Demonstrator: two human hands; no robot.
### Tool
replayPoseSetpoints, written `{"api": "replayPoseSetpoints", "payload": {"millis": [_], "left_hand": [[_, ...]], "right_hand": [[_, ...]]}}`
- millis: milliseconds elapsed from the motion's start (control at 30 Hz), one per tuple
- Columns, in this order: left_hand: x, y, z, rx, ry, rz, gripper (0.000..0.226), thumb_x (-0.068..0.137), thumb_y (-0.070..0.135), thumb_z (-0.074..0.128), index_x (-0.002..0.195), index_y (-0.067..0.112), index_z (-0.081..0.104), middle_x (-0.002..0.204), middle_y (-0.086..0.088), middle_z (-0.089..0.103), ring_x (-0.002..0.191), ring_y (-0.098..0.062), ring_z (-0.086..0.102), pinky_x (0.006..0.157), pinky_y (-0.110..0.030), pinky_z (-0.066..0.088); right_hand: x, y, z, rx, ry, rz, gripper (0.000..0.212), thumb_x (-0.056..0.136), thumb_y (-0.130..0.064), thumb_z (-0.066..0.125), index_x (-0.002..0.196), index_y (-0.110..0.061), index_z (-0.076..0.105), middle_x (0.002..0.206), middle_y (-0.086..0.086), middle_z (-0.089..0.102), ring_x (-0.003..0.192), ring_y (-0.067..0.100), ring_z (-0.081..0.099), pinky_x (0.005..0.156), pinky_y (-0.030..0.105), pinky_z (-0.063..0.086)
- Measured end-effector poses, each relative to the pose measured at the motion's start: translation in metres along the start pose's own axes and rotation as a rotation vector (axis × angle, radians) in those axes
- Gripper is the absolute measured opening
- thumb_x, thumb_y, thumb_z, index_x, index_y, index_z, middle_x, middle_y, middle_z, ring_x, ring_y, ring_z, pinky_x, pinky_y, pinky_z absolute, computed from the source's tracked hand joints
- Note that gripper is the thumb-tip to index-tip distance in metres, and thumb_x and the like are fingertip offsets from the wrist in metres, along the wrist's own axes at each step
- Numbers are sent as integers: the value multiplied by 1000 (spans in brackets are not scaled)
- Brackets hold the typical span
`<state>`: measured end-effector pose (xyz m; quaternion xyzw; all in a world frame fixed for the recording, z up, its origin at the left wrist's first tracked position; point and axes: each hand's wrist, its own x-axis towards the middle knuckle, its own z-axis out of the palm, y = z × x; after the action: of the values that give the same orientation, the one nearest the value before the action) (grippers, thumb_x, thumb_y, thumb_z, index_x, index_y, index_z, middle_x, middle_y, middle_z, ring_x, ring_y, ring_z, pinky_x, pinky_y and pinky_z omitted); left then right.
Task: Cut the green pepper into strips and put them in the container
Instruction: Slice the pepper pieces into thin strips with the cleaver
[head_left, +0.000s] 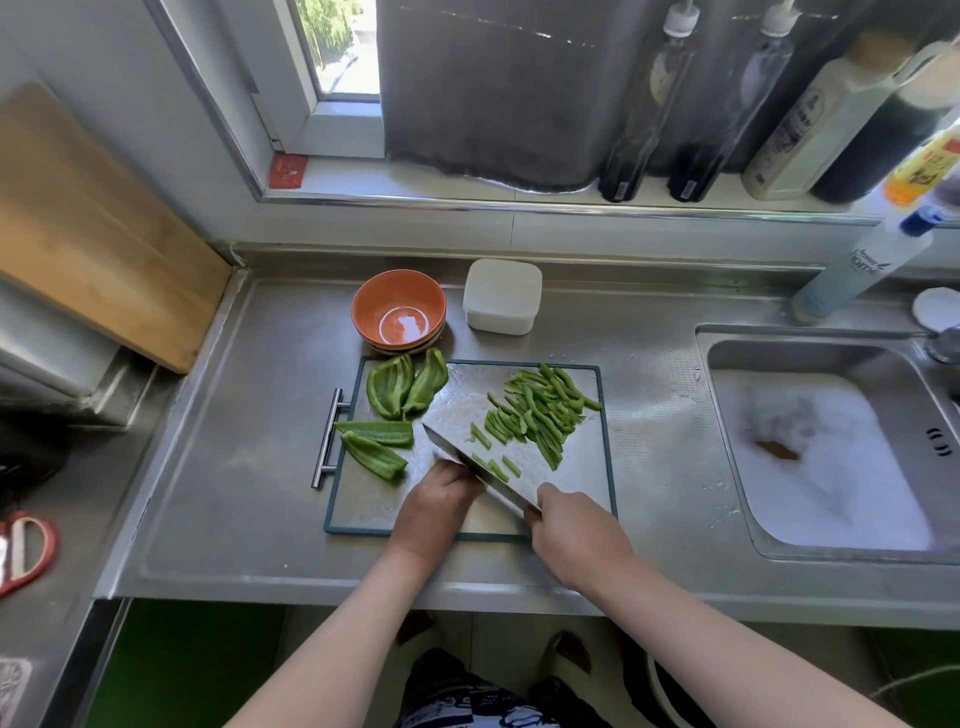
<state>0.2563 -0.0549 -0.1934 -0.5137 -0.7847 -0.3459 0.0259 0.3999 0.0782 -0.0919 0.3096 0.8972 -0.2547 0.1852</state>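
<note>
- Steel bench (234, 467) with a raised edge, running left to right under the window.
- Sink (727, 345) set into the bench at right, its basin full of white foam (831, 467).
- Wooden board (104, 218) leaning against the left wall.
- Grey cloth (498, 104) hanging over the window sill (467, 200).
- Red card (287, 170) on the sill, left of the cloth.
- Two dark glass bottles (644, 114) with white spouts and a pale bottle (810, 119), standing on the sill.
- Blue-capped bottle (862, 270) standing behind the sink.

Two bare forearms (675, 613) in shot, uncovered all the way to the left hand (434, 499) and the right hand (576, 535). Low between them at the near edge, patterned clothing (467, 701): dark blue with white and pale patches. Just beyond, a brownish slipper (569, 652), too blurred to tell more.
</note>
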Motion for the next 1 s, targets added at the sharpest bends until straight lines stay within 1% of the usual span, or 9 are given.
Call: {"api": "replayPoseSetpoints", "payload": {"millis": [200, 333, 400, 500, 567, 633, 700, 833, 1000], "left_hand": [[-1, -1, 1, -11, 6, -8, 28, 65, -3, 89, 87, 11, 77, 91, -4, 71, 90, -17, 61, 70, -29, 56], [-3, -2, 2, -18, 8, -25, 20, 71, 1, 85, 86, 11, 76, 88, -3, 69, 87, -16, 60, 67, -31, 55], [-3, -2, 3, -16, 7, -30, 18, 72, 1, 84, 84, 11, 76, 86, -3, 68, 86, -16, 59, 67, -29, 52], [-6, -4, 5, -18, 6, -35, 10, 76, 4, 79, 83, 10, 75, 85, -4, 68, 87, -15, 57, 70, -25, 50], [-8, -6, 7, -24, 6, -44, 5, 80, 7, 74, 84, 10, 75, 87, -4, 68, 88, -16, 58, 72, -26, 50], [-10, -7, 8, -23, -5, -47, 11, 78, 3, 78, 87, 9, 75, 89, -4, 67, 90, -17, 58, 73, -26, 50], [-10, -5, 9, -18, -24, -52, 19, 74, -3, 81, 88, 8, 74, 91, -4, 66, 89, -18, 58, 70, -27, 50], [-8, -2, 7, 4, -38, -90, 20, 73, -3, 81, 87, 9, 73, 90, -4, 64, 88, -19, 55, 62, -33, 52], [-7, 2, 4, 5, -49, -92, 22, 74, -3, 81, 87, 12, 71, 89, -1, 63, 85, -20, 57, 62, -33, 52]], "right_hand": [[0, 1, -2, -4, -22, 15, 12, 101, -25, 39, 93, -19, 46, 78, -2, 52, 66, 17, 48, 51, 32, 30], [4, -2, -3, -3, -52, 31, 10, 100, -23, 40, 92, -19, 46, 79, -1, 52, 66, 17, 49, 51, 32, 31], [9, -4, -2, 3, -67, 40, 9, 99, -20, 41, 93, -18, 47, 80, 0, 53, 68, 19, 50, 52, 31, 30], [18, -11, 1, 19, -88, 53, 7, 95, -15, 41, 95, -18, 47, 84, 1, 54, 76, 24, 52, 57, 32, 33], [25, -16, 1, 26, -87, 53, 7, 94, -14, 43, 96, -18, 49, 85, 1, 53, 78, 25, 53, 61, 33, 36], [31, -19, 0, 26, -88, 53, 9, 93, -14, 44, 96, -18, 51, 85, 0, 53, 78, 24, 53, 61, 33, 36], [35, -18, -1, 18, -87, 55, 10, 92, -13, 44, 95, -18, 52, 81, -2, 51, 77, 24, 51, 59, 33, 35], [40, -16, 0, 29, -79, 56, 9, 93, -17, 46, 95, -18, 54, 80, -2, 51, 78, 25, 53, 59, 33, 36], [34, -7, -1, 11, -57, 46, 7, 94, -18, 43, 90, -18, 49, 78, -2, 49, 75, 24, 51, 55, 32, 31]]}}
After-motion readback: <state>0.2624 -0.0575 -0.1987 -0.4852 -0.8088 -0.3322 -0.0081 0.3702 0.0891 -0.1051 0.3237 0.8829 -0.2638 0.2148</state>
